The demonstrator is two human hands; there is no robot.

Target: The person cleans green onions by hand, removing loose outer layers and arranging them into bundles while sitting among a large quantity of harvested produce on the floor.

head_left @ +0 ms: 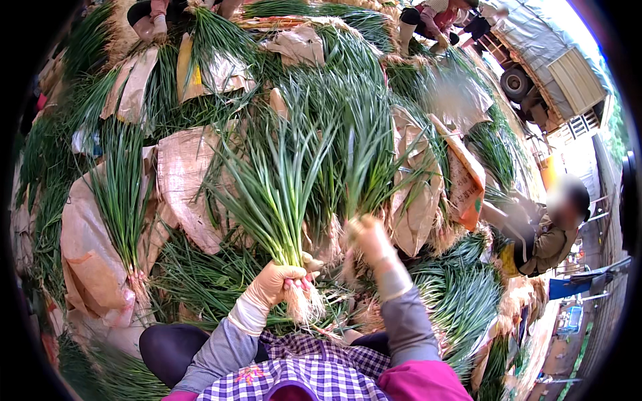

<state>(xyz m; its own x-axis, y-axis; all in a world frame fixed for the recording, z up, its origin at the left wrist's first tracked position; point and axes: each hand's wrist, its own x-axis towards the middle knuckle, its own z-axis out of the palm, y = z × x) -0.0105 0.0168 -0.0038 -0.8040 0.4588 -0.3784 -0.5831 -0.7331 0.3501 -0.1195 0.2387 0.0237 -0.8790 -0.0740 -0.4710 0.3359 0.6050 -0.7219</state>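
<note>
In my left hand (281, 284), gloved in pale cream, the fingers wrap round the lower stems of a bunch of green onions (284, 220). Its leaves fan up and away from me, and its whitish roots (304, 304) hang below the fist. To the right, my gloved right hand (370, 237) is smeared by motion. Its fingers are closed about the lower stems of a few more green onions (359, 174), whose roots blur beside the hand. A large heap of green onions (334, 100) lies just beyond both hands.
A separate bunch of green onions (124, 200) rests on a tan woven sack (93, 234) at left. Loose green onions (461, 301) spread at right. Another person (548, 234) sits at the right, and more people work at the far side. A truck (548, 67) stands far right.
</note>
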